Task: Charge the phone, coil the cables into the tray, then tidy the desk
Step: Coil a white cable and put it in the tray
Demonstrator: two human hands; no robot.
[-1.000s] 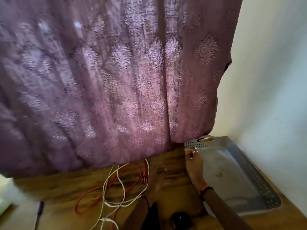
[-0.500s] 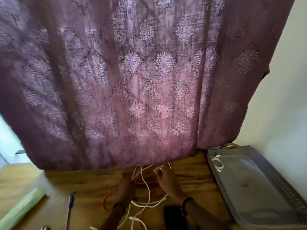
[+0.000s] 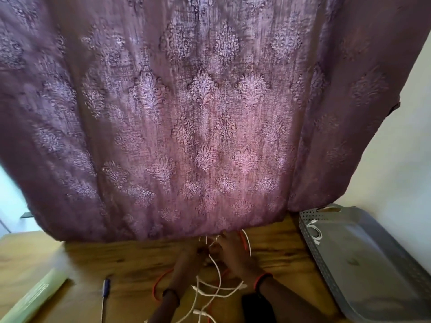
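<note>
Observed from my remote station, head view. A purple patterned curtain [image 3: 210,113] fills the upper and middle frame, and its hem reaches the wooden desk [image 3: 130,259] at lower centre.

Both hands are close together at the hem, just below centre. The right hand [image 3: 233,255] lies in the tangle of white cables [image 3: 218,278]. Its fingers are curled with white strands running through them, so I record it as gripping those cables. The left hand [image 3: 189,262] sits beside it on the same tangle (blur prevents me from confirming any grip).

The white cables trail from the hands to the bottom edge, crossing a red cable [image 3: 157,285] that loops by the left wrist. The phone [image 3: 255,307], dark and flat, lies at bottom centre, just beside the right forearm.

The grey perforated tray [image 3: 311,243] occupies the lower right corner, against the pale wall [image 3: 396,136]. A short white cable [image 3: 314,230] lies in its upper left corner.

A pen [image 3: 105,293] lies at lower left, with a green roll [image 3: 35,299] nearer the corner.
</note>
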